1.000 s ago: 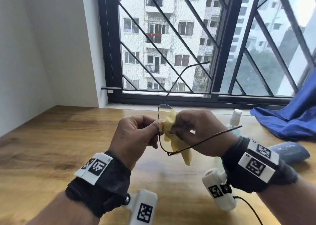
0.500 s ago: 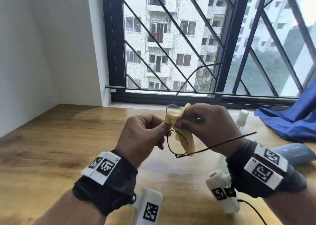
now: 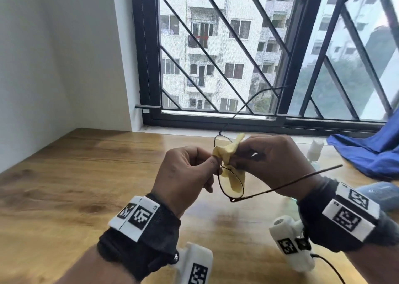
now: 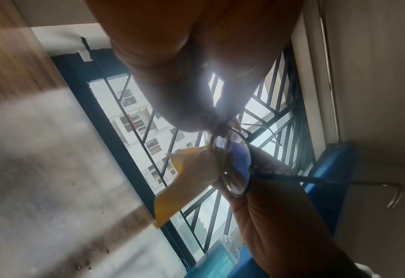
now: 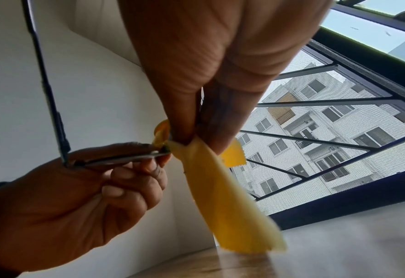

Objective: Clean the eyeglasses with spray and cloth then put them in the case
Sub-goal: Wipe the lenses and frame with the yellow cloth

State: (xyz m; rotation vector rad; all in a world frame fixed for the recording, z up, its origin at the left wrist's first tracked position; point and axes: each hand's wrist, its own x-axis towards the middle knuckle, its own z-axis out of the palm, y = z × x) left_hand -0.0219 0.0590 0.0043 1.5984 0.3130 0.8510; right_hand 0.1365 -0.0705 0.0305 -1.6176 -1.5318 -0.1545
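Thin dark-rimmed eyeglasses are held up above the wooden table, temples unfolded. My left hand pinches the frame at the bridge between thumb and forefinger. My right hand pinches a yellow cloth around one lens. The lower lens shows in the left wrist view beside the cloth. In the right wrist view the cloth hangs down from the right fingertips, and the left hand holds the frame. A white-capped spray bottle stands behind the right hand. The blue case lies at the right.
A crumpled blue fabric lies on the table's back right by the window with black bars. A white wall stands to the left. Bare wooden tabletop stretches to the left and front.
Both hands with the glasses and cloth have kept their hold and shifted slightly; the right hand's fingers have rubbed the cloth a little along the upper lens.
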